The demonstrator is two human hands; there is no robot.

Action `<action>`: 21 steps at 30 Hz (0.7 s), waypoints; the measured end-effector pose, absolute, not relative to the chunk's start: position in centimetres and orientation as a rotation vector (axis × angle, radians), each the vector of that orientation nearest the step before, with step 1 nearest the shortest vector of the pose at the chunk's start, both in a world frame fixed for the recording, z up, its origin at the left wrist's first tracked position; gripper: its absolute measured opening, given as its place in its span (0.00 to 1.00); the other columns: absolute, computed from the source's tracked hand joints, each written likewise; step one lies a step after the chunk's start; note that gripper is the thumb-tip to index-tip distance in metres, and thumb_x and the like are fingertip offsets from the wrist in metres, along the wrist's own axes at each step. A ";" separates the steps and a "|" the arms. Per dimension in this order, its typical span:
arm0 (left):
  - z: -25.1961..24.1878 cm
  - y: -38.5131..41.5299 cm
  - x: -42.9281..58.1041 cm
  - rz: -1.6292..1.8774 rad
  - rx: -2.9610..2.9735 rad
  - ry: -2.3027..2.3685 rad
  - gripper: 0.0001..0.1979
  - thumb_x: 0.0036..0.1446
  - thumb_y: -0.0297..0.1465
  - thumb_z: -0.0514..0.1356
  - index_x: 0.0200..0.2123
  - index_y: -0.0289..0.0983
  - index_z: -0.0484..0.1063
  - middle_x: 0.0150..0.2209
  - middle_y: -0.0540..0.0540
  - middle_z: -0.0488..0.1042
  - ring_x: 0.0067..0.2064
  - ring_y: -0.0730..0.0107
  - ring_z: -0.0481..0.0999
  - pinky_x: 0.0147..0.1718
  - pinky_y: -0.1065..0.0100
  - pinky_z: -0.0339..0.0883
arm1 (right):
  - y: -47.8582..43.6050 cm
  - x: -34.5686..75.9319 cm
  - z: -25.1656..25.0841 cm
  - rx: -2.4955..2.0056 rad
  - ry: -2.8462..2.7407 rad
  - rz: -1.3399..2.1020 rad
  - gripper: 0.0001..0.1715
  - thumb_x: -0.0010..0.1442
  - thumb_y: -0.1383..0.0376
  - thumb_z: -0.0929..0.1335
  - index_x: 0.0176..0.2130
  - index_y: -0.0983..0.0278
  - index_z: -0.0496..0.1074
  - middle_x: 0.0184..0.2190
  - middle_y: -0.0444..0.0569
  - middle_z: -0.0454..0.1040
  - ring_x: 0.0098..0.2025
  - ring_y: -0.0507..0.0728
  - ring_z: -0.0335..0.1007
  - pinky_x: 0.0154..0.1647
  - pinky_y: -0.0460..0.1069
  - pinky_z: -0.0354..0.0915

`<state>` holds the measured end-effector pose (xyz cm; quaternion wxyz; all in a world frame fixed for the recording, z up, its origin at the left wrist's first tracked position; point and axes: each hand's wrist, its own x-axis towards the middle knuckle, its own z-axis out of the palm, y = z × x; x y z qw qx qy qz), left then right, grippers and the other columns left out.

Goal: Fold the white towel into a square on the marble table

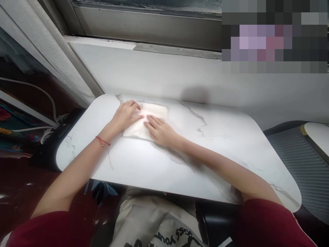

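Note:
A folded cream-white cloth (pixel 154 109) lies flat on the white marble-patterned table (pixel 154 164), toward its back left. Over the left edge of the cloth rests my left hand (pixel 127 115), its fingers and thumb apart. My right hand (pixel 161 130) lies across the right part of the cloth, fingers stretched out and pointing left. Both hands press on the cloth from above, and neither grips it. Part of the cloth is hidden under my palms.
Behind the table rises a white wall panel (pixel 144 75) below a window frame (pixel 154 24). A curtain (pixel 48 44) hangs at the left, with white cables (pixel 51 99) below it. A ribbed grey surface (pixel 295 157) stands at the right.

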<state>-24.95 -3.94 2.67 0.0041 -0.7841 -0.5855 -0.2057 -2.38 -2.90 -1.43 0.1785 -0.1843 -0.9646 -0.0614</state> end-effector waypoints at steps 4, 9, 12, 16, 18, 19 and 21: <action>2.1 -3.6 -25.1 -0.638 -2.330 -1.899 0.14 0.65 0.32 0.55 0.51 0.35 0.72 0.53 0.37 0.72 0.54 0.51 0.73 0.52 0.54 0.69 | 0.1 -4.8 -1.7 -0.577 -2.750 -0.167 0.25 0.70 0.69 0.56 0.60 0.77 0.66 0.65 0.75 0.63 0.68 0.72 0.58 0.61 0.64 0.62; 1.3 -2.8 -26.2 -0.462 -2.421 -1.900 0.21 0.69 0.32 0.48 0.60 0.33 0.69 0.63 0.35 0.70 0.64 0.50 0.68 0.62 0.51 0.62 | 3.3 -7.1 -1.9 -0.618 -2.740 -0.138 0.30 0.70 0.68 0.56 0.67 0.77 0.60 0.66 0.74 0.63 0.68 0.72 0.59 0.62 0.65 0.61; 0.7 -2.2 -27.1 -0.420 -2.440 -1.916 0.26 0.71 0.34 0.45 0.66 0.31 0.63 0.69 0.34 0.63 0.70 0.53 0.61 0.67 0.51 0.57 | 5.0 -7.9 -2.4 -0.632 -2.713 -0.084 0.31 0.71 0.67 0.54 0.68 0.75 0.59 0.68 0.72 0.61 0.69 0.71 0.58 0.64 0.67 0.59; 0.3 -1.7 -27.7 -0.441 -2.430 -1.965 0.28 0.72 0.37 0.42 0.70 0.32 0.58 0.72 0.35 0.57 0.73 0.56 0.57 0.68 0.51 0.54 | 6.4 -8.1 -3.1 -0.619 -2.666 -0.012 0.32 0.72 0.65 0.52 0.69 0.71 0.60 0.70 0.66 0.60 0.71 0.68 0.55 0.68 0.65 0.57; 0.4 -1.7 -27.7 -0.438 -2.429 -1.993 0.29 0.72 0.38 0.42 0.70 0.33 0.58 0.73 0.36 0.57 0.73 0.55 0.56 0.68 0.49 0.53 | 6.6 -8.0 -3.3 -0.613 -2.637 0.021 0.32 0.72 0.65 0.52 0.69 0.70 0.61 0.70 0.64 0.60 0.71 0.66 0.55 0.69 0.64 0.56; 0.5 -1.7 -27.6 -0.434 -2.430 -2.001 0.29 0.72 0.38 0.42 0.70 0.33 0.58 0.73 0.36 0.57 0.73 0.55 0.56 0.68 0.49 0.53 | 6.7 -7.9 -3.3 -0.612 -2.626 0.033 0.32 0.72 0.64 0.52 0.69 0.70 0.62 0.70 0.64 0.60 0.71 0.65 0.55 0.69 0.63 0.56; 0.7 -1.8 -27.6 -0.430 -2.435 -1.998 0.29 0.72 0.39 0.42 0.70 0.34 0.58 0.72 0.36 0.57 0.73 0.54 0.56 0.68 0.49 0.53 | 6.6 -7.8 -3.4 -0.610 -2.609 0.046 0.32 0.72 0.65 0.53 0.68 0.70 0.63 0.70 0.63 0.61 0.71 0.65 0.55 0.69 0.63 0.56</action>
